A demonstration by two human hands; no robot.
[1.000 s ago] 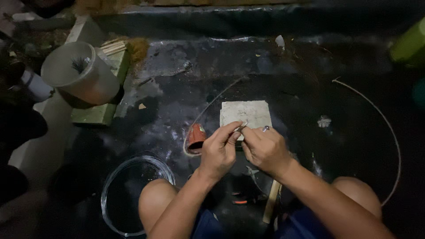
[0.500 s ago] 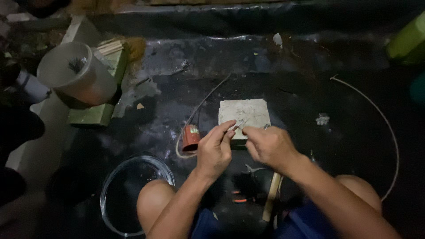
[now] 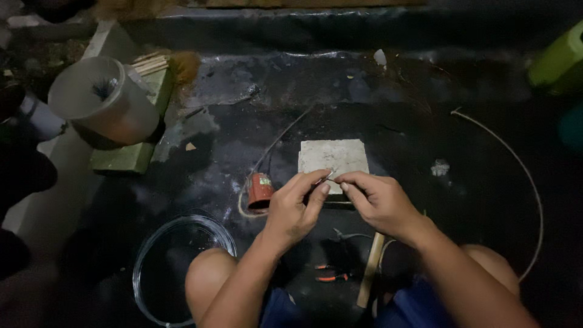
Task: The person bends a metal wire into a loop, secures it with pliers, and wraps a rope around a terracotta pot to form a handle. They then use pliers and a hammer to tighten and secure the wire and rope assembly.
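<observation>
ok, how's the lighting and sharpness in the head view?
Head view: dim, light pooled at centre on the left hand, right hand and pale slab; corners fall to near black; glare streaks on the wet-looking black sheet; soft overall, what the fingertips pinch is unresolved.

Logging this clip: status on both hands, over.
Left hand and right hand each pinch a thin wire between fingertips, above the stone block. Red pot left of them. Nothing in the way.

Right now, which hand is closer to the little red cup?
Left. The left hand sits just right of the red cup, almost touching it. The right hand is farther right, beyond the left hand.
</observation>
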